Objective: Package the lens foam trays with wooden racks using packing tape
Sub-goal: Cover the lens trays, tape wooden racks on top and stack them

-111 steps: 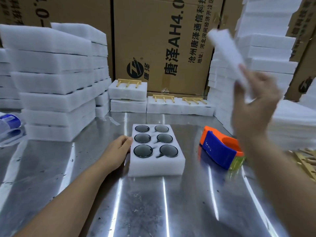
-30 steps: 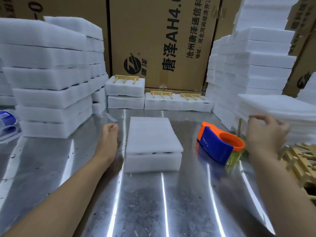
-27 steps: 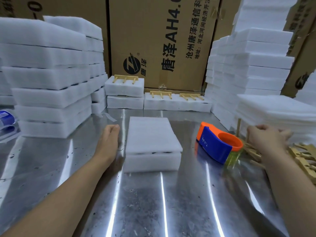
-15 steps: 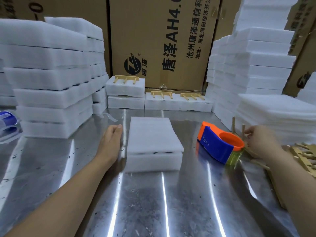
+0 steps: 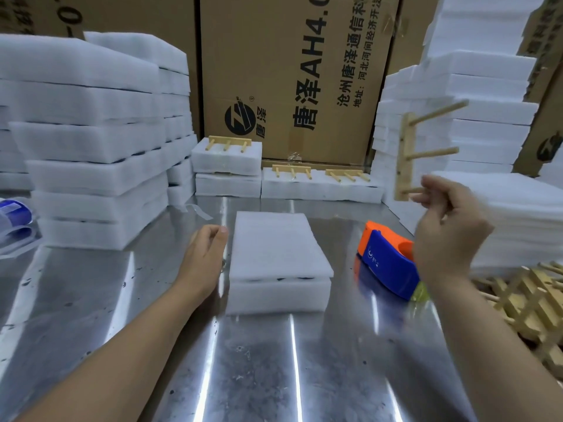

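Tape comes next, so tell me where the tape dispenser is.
In the head view the tape dispenser lies on the metal table, right of the covered foam tray and partly behind the right hand, which holds a wooden rack.

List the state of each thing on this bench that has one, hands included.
foam tray: covered by a foam sheet, no rack on it.
wooden rack: held up in the air, bar roughly upright.
right hand: pinches the rack's lowest peg.
left hand: relaxed, on the table beside the tray's left edge.
tape dispenser: lying on the table, untouched.
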